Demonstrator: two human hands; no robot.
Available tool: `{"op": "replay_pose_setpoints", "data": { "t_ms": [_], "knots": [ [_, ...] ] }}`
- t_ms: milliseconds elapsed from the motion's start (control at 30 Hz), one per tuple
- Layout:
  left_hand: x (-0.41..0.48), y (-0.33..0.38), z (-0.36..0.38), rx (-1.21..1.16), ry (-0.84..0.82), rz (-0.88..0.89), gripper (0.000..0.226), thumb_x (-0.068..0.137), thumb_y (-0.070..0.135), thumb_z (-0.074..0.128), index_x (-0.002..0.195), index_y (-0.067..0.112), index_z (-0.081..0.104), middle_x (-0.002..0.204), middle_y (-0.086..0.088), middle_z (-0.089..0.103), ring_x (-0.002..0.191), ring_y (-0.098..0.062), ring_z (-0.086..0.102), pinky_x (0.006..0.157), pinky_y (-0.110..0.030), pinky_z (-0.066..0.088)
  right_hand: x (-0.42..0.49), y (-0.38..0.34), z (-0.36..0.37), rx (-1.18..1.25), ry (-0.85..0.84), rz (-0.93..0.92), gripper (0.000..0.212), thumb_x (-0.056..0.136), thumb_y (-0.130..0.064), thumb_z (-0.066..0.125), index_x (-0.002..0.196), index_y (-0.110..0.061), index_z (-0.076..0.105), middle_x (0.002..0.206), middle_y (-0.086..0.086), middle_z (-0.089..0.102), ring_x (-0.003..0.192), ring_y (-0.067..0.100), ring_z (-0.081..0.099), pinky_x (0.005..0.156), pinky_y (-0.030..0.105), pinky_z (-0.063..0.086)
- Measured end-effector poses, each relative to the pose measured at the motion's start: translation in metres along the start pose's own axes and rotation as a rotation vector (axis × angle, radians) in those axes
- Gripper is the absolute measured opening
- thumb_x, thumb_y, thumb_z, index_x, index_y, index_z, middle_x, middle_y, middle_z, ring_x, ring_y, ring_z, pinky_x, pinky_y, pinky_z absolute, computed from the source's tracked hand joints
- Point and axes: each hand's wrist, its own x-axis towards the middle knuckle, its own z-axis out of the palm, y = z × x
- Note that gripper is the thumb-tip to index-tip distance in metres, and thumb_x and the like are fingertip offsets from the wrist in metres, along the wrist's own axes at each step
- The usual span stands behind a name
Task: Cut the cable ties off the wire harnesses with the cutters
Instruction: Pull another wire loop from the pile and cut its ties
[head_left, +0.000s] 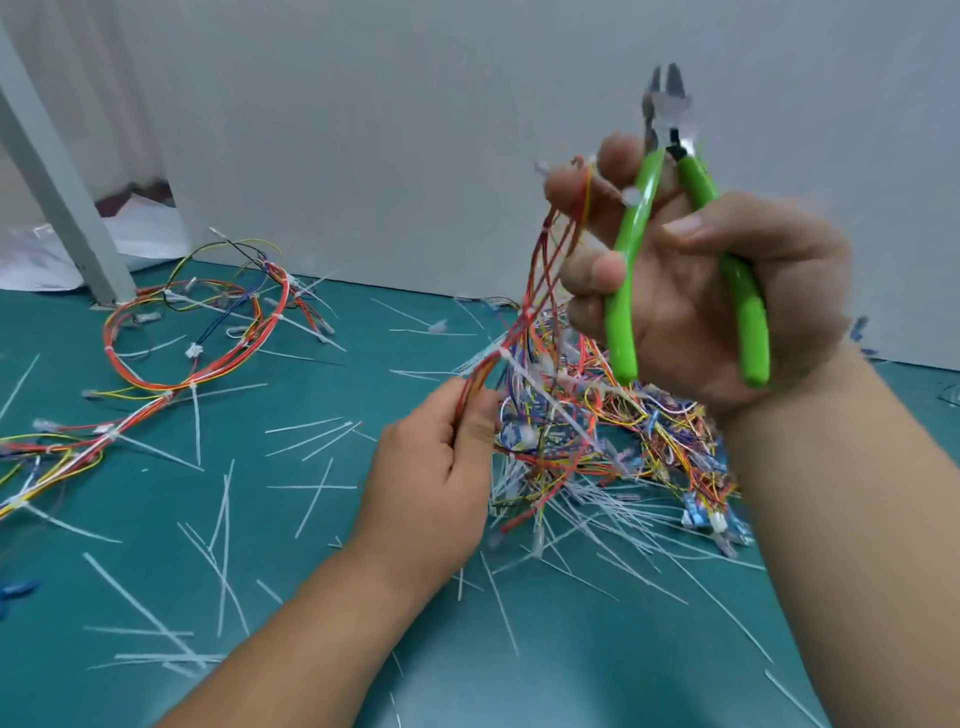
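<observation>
My right hand (727, 296) is raised at the upper right, gripping green-handled cutters (691, 228) with the jaws pointing up and slightly apart. Its fingertips also pinch the top end of a red and orange wire harness (545, 270). That harness stretches down and left to my left hand (436, 478), which pinches its lower part between thumb and fingers. A white cable tie (506, 356) wraps the harness just above my left hand. Behind the hands lies a tangled pile of harnesses (623, 431) with white ties.
A coiled harness (208, 332) with ties lies at the left on the green mat (311, 623). Several cut white tie tails (223, 519) are scattered over the mat. A grey wall stands behind, and a slanted grey post (57, 182) at the far left.
</observation>
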Motion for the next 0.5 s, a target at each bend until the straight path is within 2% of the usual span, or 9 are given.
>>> {"op": "replay_pose_setpoints", "data": {
  "t_ms": [33, 100, 167, 200, 267, 333, 400, 467, 500],
  "knots": [
    [0.0, -0.001, 0.002, 0.022, -0.035, -0.018, 0.041, 0.1, 0.056, 0.038, 0.082, 0.023, 0.054, 0.061, 0.001, 0.048, 0.052, -0.009, 0.04, 0.05, -0.027, 0.033, -0.001, 0.001, -0.003, 0.016, 0.03, 0.007, 0.035, 0.071, -0.006, 0.062, 0.105, -0.011, 0.066, 0.108, 0.012, 0.068, 0.071, 0.02, 0.065, 0.071, 0.031, 0.052],
    [0.002, 0.0, 0.006, 0.039, -0.098, -0.035, 0.035, 0.101, 0.048, 0.041, 0.078, 0.024, 0.055, 0.068, 0.009, 0.051, 0.061, -0.004, 0.048, 0.055, -0.018, 0.035, -0.007, 0.0, -0.009, -0.046, 0.089, 0.027, 0.046, 0.064, -0.014, 0.067, 0.11, -0.013, 0.066, 0.112, 0.011, 0.067, 0.071, 0.02, 0.064, 0.072, 0.031, 0.049],
    [0.007, 0.001, 0.008, 0.093, -0.181, -0.05, 0.032, 0.098, 0.045, 0.041, 0.076, 0.029, 0.057, 0.098, 0.014, 0.055, 0.092, 0.002, 0.055, 0.08, -0.014, 0.041, -0.013, -0.002, -0.013, -0.068, 0.073, 0.059, 0.047, 0.066, -0.015, 0.066, 0.113, -0.011, 0.066, 0.112, 0.012, 0.065, 0.071, 0.021, 0.063, 0.071, 0.032, 0.05],
    [0.011, 0.003, 0.01, 0.143, -0.233, -0.064, 0.032, 0.097, 0.048, 0.039, 0.078, 0.031, 0.059, 0.121, 0.009, 0.051, 0.113, 0.0, 0.051, 0.098, -0.02, 0.039, -0.015, -0.005, -0.013, -0.06, 0.023, 0.073, 0.046, 0.068, -0.014, 0.065, 0.114, -0.01, 0.067, 0.112, 0.014, 0.064, 0.071, 0.023, 0.063, 0.071, 0.032, 0.052],
    [0.023, 0.01, 0.009, 0.256, -0.302, -0.102, 0.034, 0.094, 0.055, 0.036, 0.087, 0.036, 0.063, 0.155, 0.01, 0.024, 0.143, -0.018, 0.027, 0.118, -0.035, 0.025, -0.016, -0.012, -0.01, -0.057, -0.078, 0.087, 0.043, 0.073, -0.013, 0.063, 0.115, -0.007, 0.068, 0.112, 0.016, 0.062, 0.072, 0.025, 0.063, 0.071, 0.032, 0.054],
    [0.04, 0.02, 0.006, 0.306, -0.304, -0.075, 0.03, 0.097, 0.058, 0.038, 0.092, 0.043, 0.063, 0.165, 0.01, -0.001, 0.15, -0.02, 0.01, 0.12, -0.042, 0.016, -0.018, -0.017, -0.008, -0.05, -0.139, 0.074, 0.044, 0.076, -0.012, 0.061, 0.118, -0.005, 0.066, 0.112, 0.017, 0.059, 0.072, 0.026, 0.063, 0.072, 0.033, 0.053],
    [0.061, 0.03, 0.004, 0.314, -0.299, 0.049, 0.02, 0.101, 0.044, 0.047, 0.087, 0.042, 0.062, 0.167, 0.0, -0.013, 0.154, -0.025, 0.003, 0.12, -0.038, 0.01, -0.019, -0.02, -0.005, -0.015, -0.169, 0.062, 0.045, 0.076, -0.011, 0.06, 0.12, -0.003, 0.064, 0.112, 0.018, 0.057, 0.071, 0.026, 0.063, 0.073, 0.033, 0.053],
    [0.082, 0.038, 0.003, 0.316, -0.349, 0.187, 0.021, 0.102, 0.028, 0.05, 0.09, 0.035, 0.067, 0.169, -0.01, -0.001, 0.154, -0.03, 0.008, 0.122, -0.037, 0.011, -0.021, -0.02, -0.004, 0.022, -0.179, 0.047, 0.045, 0.076, -0.01, 0.059, 0.12, -0.002, 0.062, 0.111, 0.018, 0.057, 0.07, 0.026, 0.064, 0.072, 0.033, 0.054],
    [0.091, 0.041, 0.004, 0.302, -0.391, 0.238, 0.023, 0.101, 0.024, 0.049, 0.093, 0.03, 0.069, 0.166, -0.011, 0.015, 0.15, -0.031, 0.02, 0.123, -0.04, 0.017, -0.022, -0.019, -0.004, 0.033, -0.178, 0.039, 0.045, 0.076, -0.009, 0.059, 0.12, -0.003, 0.061, 0.111, 0.018, 0.058, 0.07, 0.026, 0.063, 0.071, 0.033, 0.054]
  ]
}}
